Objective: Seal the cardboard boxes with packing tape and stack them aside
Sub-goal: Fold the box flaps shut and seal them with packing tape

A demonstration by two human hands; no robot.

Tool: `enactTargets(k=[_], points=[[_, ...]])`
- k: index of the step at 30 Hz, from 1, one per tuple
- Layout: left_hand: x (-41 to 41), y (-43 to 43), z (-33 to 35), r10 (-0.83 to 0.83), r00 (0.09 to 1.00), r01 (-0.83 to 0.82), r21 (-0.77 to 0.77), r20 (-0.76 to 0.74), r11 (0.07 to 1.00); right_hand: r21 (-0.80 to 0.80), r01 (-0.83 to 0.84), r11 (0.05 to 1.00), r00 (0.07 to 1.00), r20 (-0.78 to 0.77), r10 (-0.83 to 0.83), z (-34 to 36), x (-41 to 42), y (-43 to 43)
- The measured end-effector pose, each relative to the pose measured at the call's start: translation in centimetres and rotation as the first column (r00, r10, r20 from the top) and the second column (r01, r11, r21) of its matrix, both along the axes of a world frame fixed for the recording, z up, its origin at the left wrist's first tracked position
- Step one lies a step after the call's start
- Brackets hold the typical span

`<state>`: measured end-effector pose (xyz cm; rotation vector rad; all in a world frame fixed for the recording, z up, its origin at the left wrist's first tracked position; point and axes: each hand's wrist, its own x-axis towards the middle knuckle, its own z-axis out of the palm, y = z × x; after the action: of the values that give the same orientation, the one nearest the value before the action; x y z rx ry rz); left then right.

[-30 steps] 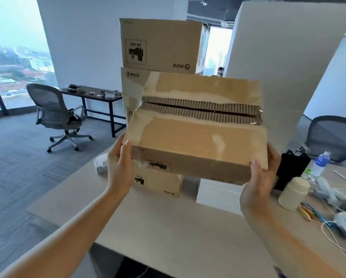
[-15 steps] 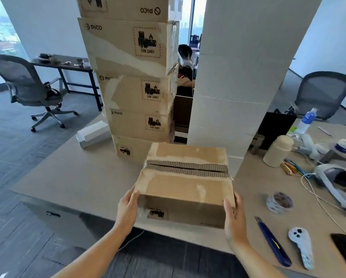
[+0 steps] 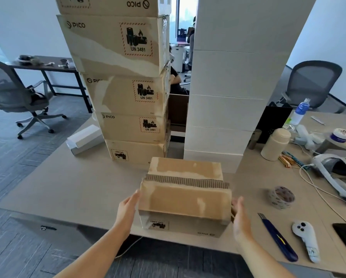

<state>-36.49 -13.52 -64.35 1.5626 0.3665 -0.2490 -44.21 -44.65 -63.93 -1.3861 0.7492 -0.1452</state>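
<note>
Cardboard box [image 3: 185, 197], head view: it sat at the near edge of the table [image 3: 67, 187], between the two hands. The left hand [image 3: 126, 211] lay with straight fingers flat against its left wall. The right hand [image 3: 241, 219] was loosely extended at its right wall, contact unclear. Neither curled round anything. The box was probably light and stiff. Its top liner was torn to bare fluting along the untaped centre seam, so the side walls looked the safer hold. The near face between the hands read "PICO" and "UN 3481", both inverted. Beyond the grip, the stacked boxes [image 3: 116, 43] bore the same marks. A tape roll [image 3: 281, 197] lay right of the right hand.
</note>
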Motion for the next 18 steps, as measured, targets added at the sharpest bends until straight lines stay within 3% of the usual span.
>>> enactTargets(k=[3, 6, 8, 11, 13, 15, 18], points=[[1.9, 1.2, 1.9, -0.069, 0.997, 0.07, -0.027, 0.02, 0.997, 0.141, -0.024, 0.99, 1.0, -0.005, 0.024, 0.6, 0.3, -2.7], [3.0, 2.5, 4.0, -0.358, 0.934, 0.357, 0.032, 0.017, 0.934, 0.112, -0.307, 0.945, 0.948, -0.052, 0.314, 1.8, -0.1, -4.6], [3.2, 2.9, 4.8, -0.579, 0.815, 0.573, 0.171, -0.017, 0.802, -0.01, -0.479, 0.878, 0.875, -0.083, 0.477, 2.3, -0.3, -5.4], [3.2, 2.9, 4.5, -0.785, 0.601, 0.763, 0.399, -0.147, 0.509, -0.077, -0.703, 0.707, 0.711, -0.113, 0.694, 2.1, -1.0, -6.1], [3.0, 2.9, 3.1, -0.838, 0.501, 0.793, 0.502, -0.216, 0.344, -0.063, -0.785, 0.616, 0.618, -0.161, 0.77, 1.6, -1.5, -5.5], [2.5, 2.7, 1.3, -0.857, 0.462, 0.748, 0.619, -0.227, 0.239, -0.206, -0.816, 0.539, 0.577, -0.289, 0.764, 0.6, -1.7, -4.6], [1.7, 2.0, -1.2, -0.852, 0.492, 0.57, 0.805, -0.175, 0.164, -0.498, -0.725, 0.475, 0.677, -0.393, 0.622, -1.1, -1.8, -2.6]])
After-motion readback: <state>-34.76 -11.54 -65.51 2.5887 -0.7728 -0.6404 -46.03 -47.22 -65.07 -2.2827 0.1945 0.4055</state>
